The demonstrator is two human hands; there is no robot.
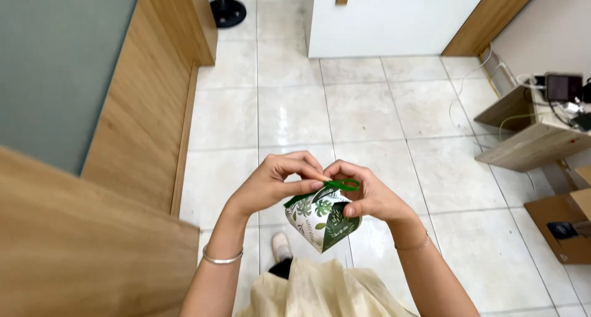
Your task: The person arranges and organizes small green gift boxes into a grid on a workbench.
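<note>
A small paper gift box, white and dark green with a leaf print, hangs in front of me above the tiled floor. A green ribbon loops over its top. My left hand pinches the ribbon at the box's upper left edge, thumb and fingers closed on it. My right hand grips the box's right side, thumb pressed on the dark green panel and fingers curled over the ribbon loop. Both hands meet at the top of the box. A bangle sits on my left wrist and a thin bracelet on my right.
Pale floor tiles spread out below. A wooden panel wall runs along the left, a white door stands at the back. At the right are a low wooden shelf with cables and a device, and a cardboard box.
</note>
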